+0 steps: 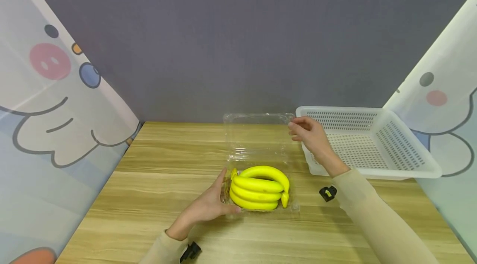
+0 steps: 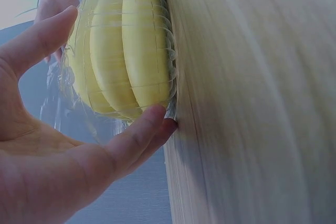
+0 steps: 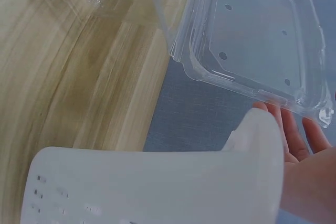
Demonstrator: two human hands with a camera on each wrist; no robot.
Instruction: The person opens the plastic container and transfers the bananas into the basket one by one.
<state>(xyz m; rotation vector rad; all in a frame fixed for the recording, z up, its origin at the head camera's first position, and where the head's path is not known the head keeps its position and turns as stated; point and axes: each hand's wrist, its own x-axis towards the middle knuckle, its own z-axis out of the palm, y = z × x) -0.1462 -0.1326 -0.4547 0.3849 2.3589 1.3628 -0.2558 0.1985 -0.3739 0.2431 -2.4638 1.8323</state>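
Observation:
A bunch of yellow bananas (image 1: 257, 191) lies in the base of a clear plastic clamshell box (image 1: 294, 208) on the table. My left hand (image 1: 208, 204) spans the box's left end, thumb and fingers spread apart; in the left wrist view its fingertips (image 2: 152, 114) touch the low corner beside the bananas. The hinged lid (image 3: 257, 30) stands raised at the back of the box. My right hand (image 1: 311, 135) is at the lid's upper right corner, and the right wrist view shows its extended fingers (image 3: 294, 135) right at the lid's edge.
A white perforated plastic basket (image 1: 410, 168) stands at the back right, its left rim under my right forearm. Behind the wooden table (image 1: 160, 181) rises a grey wall (image 1: 208, 48). Cartoon-printed panels (image 1: 74, 123) flank both sides. A small black device hangs by each wrist.

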